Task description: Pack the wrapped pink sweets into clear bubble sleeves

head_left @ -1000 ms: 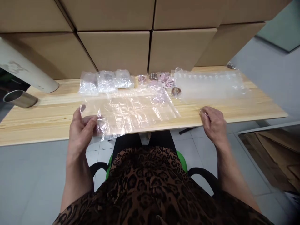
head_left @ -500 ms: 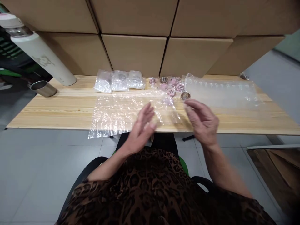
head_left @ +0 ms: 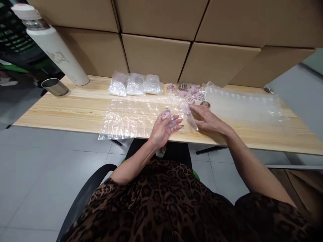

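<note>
A small packet with pink print [head_left: 166, 115] rests in my left hand [head_left: 161, 131], the thumb over it and the fingertips stretched out beyond. Beneath and behind that hand, a large clear plastic bag [head_left: 123, 117] lies flat on the wooden table [head_left: 58, 112]. My right hand [head_left: 208, 119] grips the bag's right edge, which stands up in a fold between fingers and thumb. Just behind the right hand's fingers sits a round brown packet [head_left: 205, 104]. Several pink packets [head_left: 194, 90] and another brown one [head_left: 182, 86] lie farther back.
Three filled clear bags [head_left: 135, 84] stand against stacked cardboard boxes [head_left: 156, 55]. At the left are a white bottle [head_left: 59, 55] and a metal cup [head_left: 55, 88]. Translucent plastic bags [head_left: 244, 104] cover part of the table's right side.
My left hand has turned palm up and shows a pink packet. My right hand has moved down to the clear bag's right edge and raised it. The view has shifted slightly.
</note>
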Available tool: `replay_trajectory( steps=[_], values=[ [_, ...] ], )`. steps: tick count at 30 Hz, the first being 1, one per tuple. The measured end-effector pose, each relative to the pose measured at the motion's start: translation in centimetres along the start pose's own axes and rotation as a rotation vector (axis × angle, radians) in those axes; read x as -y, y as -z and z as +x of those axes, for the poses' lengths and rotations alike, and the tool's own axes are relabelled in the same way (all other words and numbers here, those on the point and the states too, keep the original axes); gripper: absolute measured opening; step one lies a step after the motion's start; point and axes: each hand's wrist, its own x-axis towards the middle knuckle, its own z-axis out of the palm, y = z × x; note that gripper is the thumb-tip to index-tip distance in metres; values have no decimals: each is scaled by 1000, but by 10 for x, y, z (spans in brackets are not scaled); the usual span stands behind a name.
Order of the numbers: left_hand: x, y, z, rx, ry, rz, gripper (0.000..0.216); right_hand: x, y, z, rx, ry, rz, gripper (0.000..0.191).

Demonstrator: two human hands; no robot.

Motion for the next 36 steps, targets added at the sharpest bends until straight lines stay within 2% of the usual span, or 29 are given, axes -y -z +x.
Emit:
replay_trajectory(
  steps=[2, 3, 6, 9, 11, 14, 16, 19, 21, 23, 26, 29, 32, 34, 36],
  values=[
    [0, -2, -1, 5, 17, 2, 11, 4, -2, 6, 48, 54, -6, 60],
    [1, -3, -1, 7, 15, 3, 11, 7, -4, 9, 45, 74, -19, 55],
    [2, -3, -3, 11, 16, 4, 12, 14, -11, 19, -8, 136, -76, 39],
    [2, -2, -3, 16, 28, -4, 14, 16, -16, 26, -54, 147, -69, 35],
    [2, -1, -3, 25, 33, -13, 15, 14, -16, 29, -51, 71, -17, 34],
    [3, 1, -3, 41, 29, -34, 19, 3, -11, 27, -71, -153, 105, 40],
    [5, 2, -3, 47, 19, -43, 22, -5, -3, 20, -137, -262, 181, 44],
    [7, 3, -3, 52, 3, -43, 23, -5, 11, 7, -326, -297, 219, 48],
    [8, 1, -3, 50, 4, -48, 21, 12, 17, 1, -455, -259, 205, 51],
    [9, -2, -3, 46, 8, -60, 18, 39, 14, -2, -507, -168, 177, 52],
    [7, -8, -4, 58, -15, -110, 23, 81, -8, 0, -481, 0, 120, 39],
    [5, -11, -5, 34, -56, -191, 19, 107, -39, 0, -417, 102, 106, 26],
    [5, -9, -5, -47, -53, -226, 10, 113, -52, -4, -360, 170, 141, 31],
    [7, -7, -5, -64, -56, -229, 10, 106, -45, -5, -329, 200, 155, 33],
    [9, -5, -5, -43, -72, -206, 13, 89, -28, 2, -316, 153, 128, 34]
  ],
)
